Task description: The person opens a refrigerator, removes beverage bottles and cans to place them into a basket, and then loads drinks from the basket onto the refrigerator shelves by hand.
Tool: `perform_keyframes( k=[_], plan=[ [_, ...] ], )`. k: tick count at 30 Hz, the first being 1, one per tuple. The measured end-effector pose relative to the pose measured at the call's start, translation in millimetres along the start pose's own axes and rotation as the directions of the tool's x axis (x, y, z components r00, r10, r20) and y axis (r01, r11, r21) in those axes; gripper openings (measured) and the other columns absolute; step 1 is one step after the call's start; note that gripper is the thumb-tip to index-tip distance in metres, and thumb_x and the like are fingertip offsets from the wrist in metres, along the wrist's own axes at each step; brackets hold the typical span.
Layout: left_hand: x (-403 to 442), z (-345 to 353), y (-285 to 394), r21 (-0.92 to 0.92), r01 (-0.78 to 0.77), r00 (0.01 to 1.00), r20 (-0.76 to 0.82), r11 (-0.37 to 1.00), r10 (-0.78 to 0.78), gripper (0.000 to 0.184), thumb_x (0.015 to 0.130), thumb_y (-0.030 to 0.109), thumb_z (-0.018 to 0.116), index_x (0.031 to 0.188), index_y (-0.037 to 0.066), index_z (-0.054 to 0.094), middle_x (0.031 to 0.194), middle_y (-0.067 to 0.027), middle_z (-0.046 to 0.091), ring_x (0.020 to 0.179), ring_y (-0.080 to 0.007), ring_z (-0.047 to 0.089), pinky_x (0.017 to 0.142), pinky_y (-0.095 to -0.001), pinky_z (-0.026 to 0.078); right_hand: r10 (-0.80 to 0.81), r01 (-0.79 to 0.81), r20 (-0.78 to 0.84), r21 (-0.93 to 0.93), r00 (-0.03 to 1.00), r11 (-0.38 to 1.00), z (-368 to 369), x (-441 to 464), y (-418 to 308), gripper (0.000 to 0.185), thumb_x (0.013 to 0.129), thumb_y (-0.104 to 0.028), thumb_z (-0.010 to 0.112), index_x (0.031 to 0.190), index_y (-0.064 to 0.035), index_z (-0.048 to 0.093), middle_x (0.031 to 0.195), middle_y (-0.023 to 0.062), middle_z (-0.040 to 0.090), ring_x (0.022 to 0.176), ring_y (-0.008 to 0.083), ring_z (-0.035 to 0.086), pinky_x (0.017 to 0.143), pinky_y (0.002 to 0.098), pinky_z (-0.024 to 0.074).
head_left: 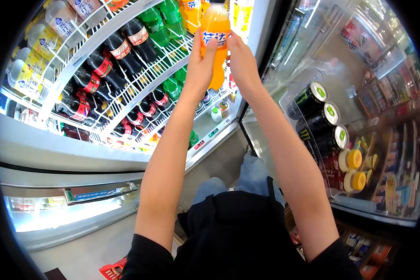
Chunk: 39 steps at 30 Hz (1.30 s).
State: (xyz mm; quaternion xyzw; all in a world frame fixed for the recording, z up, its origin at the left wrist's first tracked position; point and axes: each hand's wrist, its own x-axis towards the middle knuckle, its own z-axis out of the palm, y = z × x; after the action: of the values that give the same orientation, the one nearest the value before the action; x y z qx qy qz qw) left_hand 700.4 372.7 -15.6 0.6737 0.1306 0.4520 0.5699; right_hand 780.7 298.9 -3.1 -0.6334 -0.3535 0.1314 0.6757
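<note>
Orange bottle [219, 59]: glossy plastic. Left shelf rack [140, 95]: smooth metal wire. Right cans [330, 113]: shiny metal. Near clothing [235, 242]: matt cloth.

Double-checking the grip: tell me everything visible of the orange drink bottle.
The orange drink bottle looks like clear plastic, filled with orange liquid, blue-and-white lettering on its label. Its top meets the picture's upper edge. The left hand and right hand clasp it from both sides, before the fridge shelves.
</note>
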Motion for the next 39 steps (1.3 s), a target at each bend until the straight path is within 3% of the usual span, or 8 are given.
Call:
perform_keyframes(
  k=[2,4,6,8,12,17,23,39],
  plan=[
    [-20.5,-5.1,16.1,-0.184,0.202,0.979,0.015,0.962,-0.203,0.067,0.103,0.040,0.050,0.153,0.004,0.026,0.141,-0.0119,0.048,0.128,-0.0187,0.047,0.106,-0.0304,0.037,-0.004,0.008,0.045,-0.084,0.999,0.996,-10.7,-25.4,2.6,0.048,0.099,-0.027,0.051,0.142,-0.0075,0.049,0.105,0.0171,0.061,0.095,0.0276,0.060,0.092,0.0373,0.0467],
    [-39.8,-3.0,29.3,-0.269,0.242,0.970,0.068,0.932,-0.233,0.064,0.104,0.040,0.047,0.154,0.007,0.026,0.141,-0.0109,0.047,0.128,-0.0179,0.046,0.106,-0.0310,0.037,-0.008,0.028,0.183,-0.108,0.983,0.994,-23.5,-56.1,-2.1,0.056,0.099,-0.026,0.055,0.150,-0.0068,0.038,0.133,0.0096,0.052,0.106,0.0157,0.053,0.094,0.0298,0.0437],
    [-59.0,0.1,44.3,-0.503,0.376,0.920,0.103,0.778,-0.378,0.062,0.104,0.041,0.047,0.153,0.007,0.028,0.140,-0.0105,0.048,0.127,-0.0188,0.047,0.106,-0.0326,0.038,0.083,-0.103,0.298,0.051,0.951,0.993,-31.4,-93.3,-28.1,0.065,0.098,-0.026,0.060,0.152,-0.0059,0.031,0.135,0.0112,0.052,0.114,0.0163,0.053,0.099,0.0307,0.0429],
    [-75.3,0.9,52.0,-0.583,0.418,0.902,0.173,0.696,-0.396,0.062,0.104,0.042,0.046,0.152,0.008,0.029,0.140,-0.0100,0.048,0.127,-0.0193,0.047,0.106,-0.0340,0.039,0.053,-0.029,0.275,-0.091,0.960,0.995,-36.8,-118.2,-12.1,0.067,0.097,-0.026,0.062,0.150,-0.0027,0.030,0.136,0.0122,0.052,0.119,0.0172,0.053,0.101,0.0325,0.0430],
    [-113.6,1.1,80.2,-0.539,0.530,0.836,0.199,0.655,-0.512,0.060,0.104,0.042,0.046,0.150,0.004,0.034,0.140,-0.0117,0.049,0.128,-0.0214,0.047,0.108,-0.0339,0.037,0.171,-0.150,0.330,-0.087,0.928,0.985,-52.7,-162.4,-33.6,0.062,0.095,-0.025,0.063,0.146,-0.0014,0.034,0.128,0.0137,0.057,0.115,0.0208,0.058,0.096,0.0341,0.0466],
    [-172.9,-3.7,76.7,0.131,0.285,0.923,0.230,0.949,-0.309,0.055,0.100,0.035,0.056,0.142,0.001,0.044,0.135,-0.0091,0.055,0.120,-0.0165,0.052,0.106,-0.0339,0.037,0.194,-0.193,0.344,-0.039,0.919,0.980,-75.3,-208.5,-40.4,0.056,0.095,-0.019,0.060,0.143,-0.0022,0.036,0.121,0.0125,0.062,0.109,0.0209,0.061,0.091,0.0338,0.0487],
    [-229.6,12.9,99.0,-0.163,0.548,0.827,0.258,0.821,-0.500,0.051,0.099,0.033,0.060,0.135,-0.001,0.050,0.125,-0.0079,0.059,0.111,-0.0128,0.054,0.098,-0.0294,0.042,0.209,-0.283,0.347,0.180,0.914,0.942,-79.0,-261.5,-27.8,0.048,0.099,-0.014,0.054,0.143,-0.0025,0.038,0.127,0.0095,0.056,0.116,0.0154,0.054,0.095,0.0305,0.0448],
    [-401.3,-51.7,213.9,-0.321,0.511,0.764,-0.256,0.798,-0.592,0.052,0.096,0.019,0.064,0.141,0.003,0.045,0.124,-0.0057,0.061,0.111,-0.0127,0.058,0.096,-0.0283,0.045,0.150,-0.313,0.815,0.041,0.560,0.949,-28.0,-370.5,-76.0,0.048,0.098,-0.018,0.053,0.141,-0.0036,0.037,0.123,0.0124,0.060,0.113,0.0206,0.059,0.095,0.0335,0.0463]
  ],
)
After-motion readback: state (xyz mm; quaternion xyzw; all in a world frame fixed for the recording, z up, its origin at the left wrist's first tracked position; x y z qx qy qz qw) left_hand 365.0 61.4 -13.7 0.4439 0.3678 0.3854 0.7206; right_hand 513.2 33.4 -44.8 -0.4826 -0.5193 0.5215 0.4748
